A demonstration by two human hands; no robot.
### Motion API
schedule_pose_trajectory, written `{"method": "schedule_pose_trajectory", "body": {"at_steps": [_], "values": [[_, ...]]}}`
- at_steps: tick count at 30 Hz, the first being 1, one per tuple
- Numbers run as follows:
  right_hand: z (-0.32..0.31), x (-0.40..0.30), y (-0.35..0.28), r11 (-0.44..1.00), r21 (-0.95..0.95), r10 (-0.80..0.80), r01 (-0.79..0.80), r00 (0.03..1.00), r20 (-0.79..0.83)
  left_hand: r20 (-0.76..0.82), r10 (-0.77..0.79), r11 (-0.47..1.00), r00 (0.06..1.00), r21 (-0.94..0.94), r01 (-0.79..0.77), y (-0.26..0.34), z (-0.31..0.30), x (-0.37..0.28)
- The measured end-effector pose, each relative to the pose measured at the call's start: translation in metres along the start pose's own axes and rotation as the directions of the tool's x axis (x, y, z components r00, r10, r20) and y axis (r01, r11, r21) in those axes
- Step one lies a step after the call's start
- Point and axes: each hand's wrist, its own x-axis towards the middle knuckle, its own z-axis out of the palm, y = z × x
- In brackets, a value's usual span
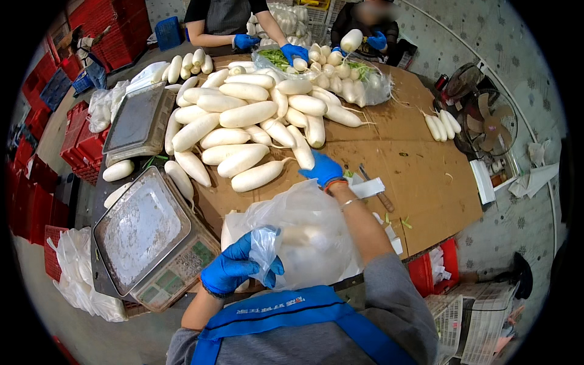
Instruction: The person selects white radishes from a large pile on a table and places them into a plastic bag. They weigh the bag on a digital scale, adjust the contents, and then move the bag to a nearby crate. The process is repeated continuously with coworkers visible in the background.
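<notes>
My left hand [242, 264], in a blue glove, grips the gathered edge of a clear plastic bag [315, 246] close to my apron. Pale shapes, probably white radishes, show through the bag's film. Past the bag, my right hand [323, 169], also in a blue glove, is at the lower end of a white radish [301, 148] on the near side of a large heap of white radishes [246, 114]; its fingertips are partly hidden, so a firm hold cannot be told. A digital scale [143, 230] with a worn metal pan stands left of my left hand.
A knife [385, 200] and white paper pieces [367, 187] lie on the cardboard-covered table [429, 182]. A second scale [137, 116] is further left. Co-workers' gloved hands [294, 52] [377, 41] are across the table near smaller radishes. Fans [490, 121] stand at right; red crates [84, 141] at left.
</notes>
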Motion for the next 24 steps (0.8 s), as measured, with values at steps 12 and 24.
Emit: {"method": "schedule_pose_trajectory", "body": {"at_steps": [12, 24], "values": [[-0.113, -0.103, 0.01, 0.323, 0.794, 0.237, -0.514, 0.857, 0.458, -0.045, 0.045, 0.998, 0.998, -0.043, -0.047, -0.001, 0.001, 0.002], [-0.119, -0.15, -0.099, 0.505, 0.848, -0.514, 0.16, 0.845, 0.147, -0.047, 0.112, 0.989, 0.993, -0.096, -0.116, 0.005, 0.011, 0.016]]}}
